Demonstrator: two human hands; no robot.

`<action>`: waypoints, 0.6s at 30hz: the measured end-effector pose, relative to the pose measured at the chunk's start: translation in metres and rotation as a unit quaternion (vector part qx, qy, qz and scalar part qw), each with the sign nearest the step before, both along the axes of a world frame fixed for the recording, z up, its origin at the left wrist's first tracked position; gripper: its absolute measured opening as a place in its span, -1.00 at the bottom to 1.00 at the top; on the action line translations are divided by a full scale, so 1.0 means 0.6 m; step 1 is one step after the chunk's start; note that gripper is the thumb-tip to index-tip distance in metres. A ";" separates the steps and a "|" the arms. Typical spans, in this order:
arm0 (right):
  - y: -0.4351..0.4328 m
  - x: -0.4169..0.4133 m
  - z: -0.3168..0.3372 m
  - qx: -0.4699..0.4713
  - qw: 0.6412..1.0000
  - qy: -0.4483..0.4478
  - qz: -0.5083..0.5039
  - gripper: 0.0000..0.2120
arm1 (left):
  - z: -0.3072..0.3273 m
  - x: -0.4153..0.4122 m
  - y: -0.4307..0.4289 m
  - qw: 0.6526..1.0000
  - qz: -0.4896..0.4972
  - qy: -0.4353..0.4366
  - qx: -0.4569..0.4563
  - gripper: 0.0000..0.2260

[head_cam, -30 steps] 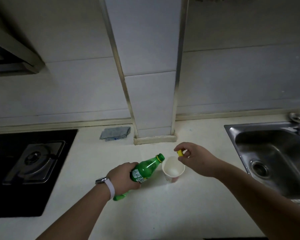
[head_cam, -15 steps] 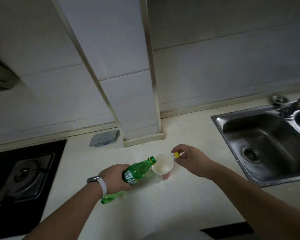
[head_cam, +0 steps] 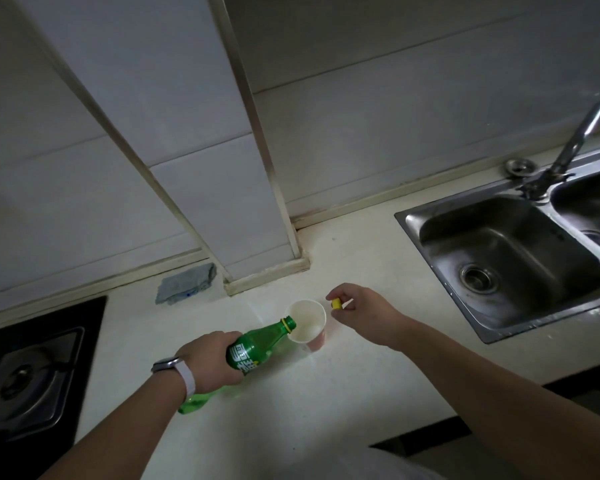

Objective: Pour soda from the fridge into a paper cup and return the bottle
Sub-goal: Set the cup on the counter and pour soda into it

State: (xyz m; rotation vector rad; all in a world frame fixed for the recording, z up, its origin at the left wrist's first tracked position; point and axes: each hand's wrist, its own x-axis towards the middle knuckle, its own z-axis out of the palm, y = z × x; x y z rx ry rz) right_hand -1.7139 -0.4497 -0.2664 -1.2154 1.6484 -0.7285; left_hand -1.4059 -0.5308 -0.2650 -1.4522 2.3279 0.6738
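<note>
My left hand (head_cam: pixel 211 361) grips a green soda bottle (head_cam: pixel 253 348) around its labelled middle and tilts it steeply, the uncapped mouth resting over the rim of the paper cup (head_cam: pixel 306 323). The cup is white inside, reddish outside, and stands upright on the pale counter (head_cam: pixel 291 403). A little liquid shows at the cup's bottom. My right hand (head_cam: pixel 361 310) hovers just right of the cup and pinches the small yellow bottle cap (head_cam: pixel 335 303) between thumb and fingers.
A steel double sink (head_cam: pixel 506 258) with a tap (head_cam: pixel 575 140) lies to the right. A black gas hob (head_cam: pixel 28 375) sits at the left edge. A grey-blue cloth (head_cam: pixel 186 283) lies by the tiled pillar (head_cam: pixel 257 209) behind the cup.
The bottle has tipped further, bringing its mouth over the cup's rim. The camera swung right, showing more of the sink. The right hand keeps the cap beside the cup.
</note>
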 end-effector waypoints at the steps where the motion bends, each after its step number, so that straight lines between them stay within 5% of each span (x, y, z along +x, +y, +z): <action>1: -0.001 0.001 -0.001 0.000 1.000 -0.001 0.000 -0.80 | 0.000 -0.001 0.000 1.000 -0.004 -0.003 -0.001 -0.59; 18: -0.020 0.012 0.001 -0.001 1.000 0.011 0.029 -0.78 | 0.015 -0.005 0.001 0.999 -0.026 -0.037 -0.026 -0.63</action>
